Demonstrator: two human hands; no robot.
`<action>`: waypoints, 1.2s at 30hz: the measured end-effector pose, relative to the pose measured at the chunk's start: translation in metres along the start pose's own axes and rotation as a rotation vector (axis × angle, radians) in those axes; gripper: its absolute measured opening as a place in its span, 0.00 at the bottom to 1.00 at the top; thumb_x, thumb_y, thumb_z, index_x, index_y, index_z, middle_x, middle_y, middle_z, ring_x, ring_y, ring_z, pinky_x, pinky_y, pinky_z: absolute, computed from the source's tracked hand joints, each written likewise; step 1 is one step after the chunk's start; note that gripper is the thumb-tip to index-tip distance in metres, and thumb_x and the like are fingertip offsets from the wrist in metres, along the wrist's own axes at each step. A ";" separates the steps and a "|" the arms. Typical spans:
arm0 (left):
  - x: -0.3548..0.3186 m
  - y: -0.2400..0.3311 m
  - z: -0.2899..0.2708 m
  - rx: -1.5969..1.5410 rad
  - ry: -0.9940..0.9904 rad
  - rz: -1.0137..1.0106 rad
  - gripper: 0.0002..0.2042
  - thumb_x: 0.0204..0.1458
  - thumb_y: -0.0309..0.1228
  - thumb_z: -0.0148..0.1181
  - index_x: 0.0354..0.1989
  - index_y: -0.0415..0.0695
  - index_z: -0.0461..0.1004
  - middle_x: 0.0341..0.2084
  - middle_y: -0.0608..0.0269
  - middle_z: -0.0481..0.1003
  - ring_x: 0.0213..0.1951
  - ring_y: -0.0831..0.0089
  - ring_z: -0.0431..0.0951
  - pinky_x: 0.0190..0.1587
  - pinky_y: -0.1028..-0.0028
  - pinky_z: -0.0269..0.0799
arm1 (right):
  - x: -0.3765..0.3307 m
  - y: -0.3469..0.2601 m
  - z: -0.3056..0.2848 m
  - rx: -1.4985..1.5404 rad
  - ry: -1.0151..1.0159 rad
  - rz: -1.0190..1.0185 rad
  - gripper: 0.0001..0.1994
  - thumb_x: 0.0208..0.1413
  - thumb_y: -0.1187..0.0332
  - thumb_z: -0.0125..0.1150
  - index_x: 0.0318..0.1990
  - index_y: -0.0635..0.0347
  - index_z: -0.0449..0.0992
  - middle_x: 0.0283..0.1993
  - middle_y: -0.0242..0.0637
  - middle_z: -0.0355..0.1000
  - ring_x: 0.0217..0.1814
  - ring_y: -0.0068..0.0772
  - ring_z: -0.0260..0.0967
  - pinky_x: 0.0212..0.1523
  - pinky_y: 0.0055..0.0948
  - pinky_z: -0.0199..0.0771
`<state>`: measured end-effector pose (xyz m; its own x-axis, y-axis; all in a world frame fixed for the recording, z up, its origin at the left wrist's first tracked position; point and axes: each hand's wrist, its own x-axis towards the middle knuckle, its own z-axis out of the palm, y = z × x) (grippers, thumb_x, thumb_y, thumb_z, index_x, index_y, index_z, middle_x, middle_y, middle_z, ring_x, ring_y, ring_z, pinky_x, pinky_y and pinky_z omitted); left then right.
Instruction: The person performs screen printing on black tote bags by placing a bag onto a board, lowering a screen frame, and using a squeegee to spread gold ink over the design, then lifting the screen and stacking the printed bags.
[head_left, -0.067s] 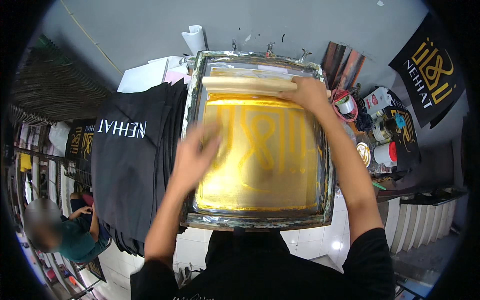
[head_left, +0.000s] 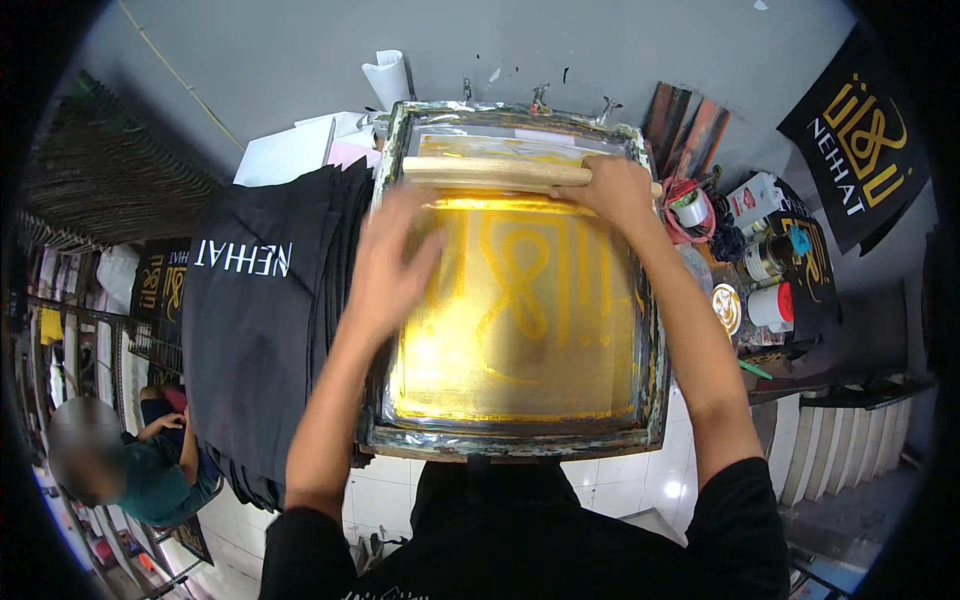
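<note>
A screen printing frame with a paint-smeared rim lies in front of me. Gold ink and a pattern of looping lines show on its mesh. Across the far part of the mesh rests a wooden squeegee, a band of thick gold ink along its near side. My right hand has its fingers closed over the squeegee's right part. Over the frame's left side is my left hand, somewhat blurred, thumb spread from the fingers and nothing in it. Its fingertips are close to the squeegee's left end; whether they touch it I cannot tell.
Black printed fabric pieces are stacked left of the frame. To the right stand ink containers, among them a white tub with a red lid. More squeegees lean on the wall. A person sits at the lower left.
My left hand has moved away from me, up toward the squeegee's left end. My right hand stays on the squeegee, which has hardly shifted.
</note>
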<state>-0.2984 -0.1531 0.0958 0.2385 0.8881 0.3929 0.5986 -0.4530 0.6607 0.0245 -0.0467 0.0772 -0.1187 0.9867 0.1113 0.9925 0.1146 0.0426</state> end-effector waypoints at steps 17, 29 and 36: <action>0.027 -0.039 0.006 0.278 -0.205 0.023 0.14 0.47 0.35 0.73 0.40 0.42 0.83 0.33 0.51 0.82 0.35 0.55 0.83 0.41 0.62 0.77 | -0.089 -0.025 -0.001 0.064 0.096 -0.045 0.34 0.39 0.30 0.70 0.31 0.58 0.84 0.34 0.41 0.81 0.38 0.44 0.81 0.37 0.43 0.80; -0.100 0.024 -0.020 0.301 -0.263 0.001 0.12 0.45 0.29 0.73 0.38 0.39 0.82 0.32 0.52 0.81 0.36 0.53 0.80 0.43 0.60 0.75 | -0.229 -0.051 -0.011 0.168 0.122 -0.077 0.24 0.37 0.44 0.76 0.25 0.57 0.79 0.28 0.38 0.74 0.34 0.43 0.77 0.35 0.43 0.78; -0.172 0.051 -0.034 0.238 -0.257 0.041 0.16 0.40 0.23 0.73 0.40 0.37 0.81 0.34 0.52 0.81 0.38 0.55 0.81 0.45 0.61 0.75 | -0.303 -0.071 -0.018 0.228 0.149 -0.082 0.19 0.30 0.56 0.78 0.24 0.56 0.74 0.27 0.34 0.70 0.32 0.40 0.74 0.32 0.41 0.75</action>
<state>-0.3349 -0.3311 0.0838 0.4327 0.8737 0.2222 0.7386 -0.4849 0.4684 -0.0103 -0.3562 0.0587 -0.1851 0.9471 0.2622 0.9583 0.2331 -0.1655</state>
